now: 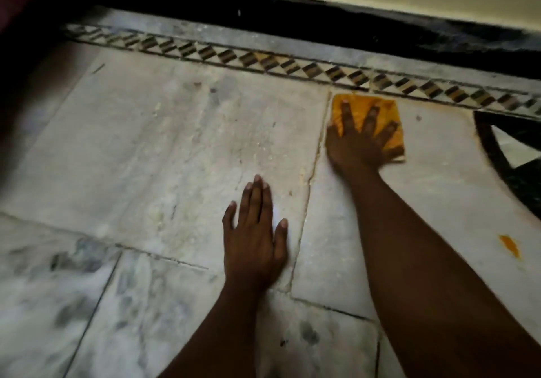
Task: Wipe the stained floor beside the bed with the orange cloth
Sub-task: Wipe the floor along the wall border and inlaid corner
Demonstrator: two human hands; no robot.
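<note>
Head view: right hand (355, 146) fingers (369, 120) splayed on orange cloth (364, 105).

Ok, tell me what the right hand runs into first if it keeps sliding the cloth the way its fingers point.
The right hand lies flat on the orange cloth, fingers pointing toward the wall. Going straight on, it would first cross the patterned border strip just past the cloth, then probably the black skirting.
</note>
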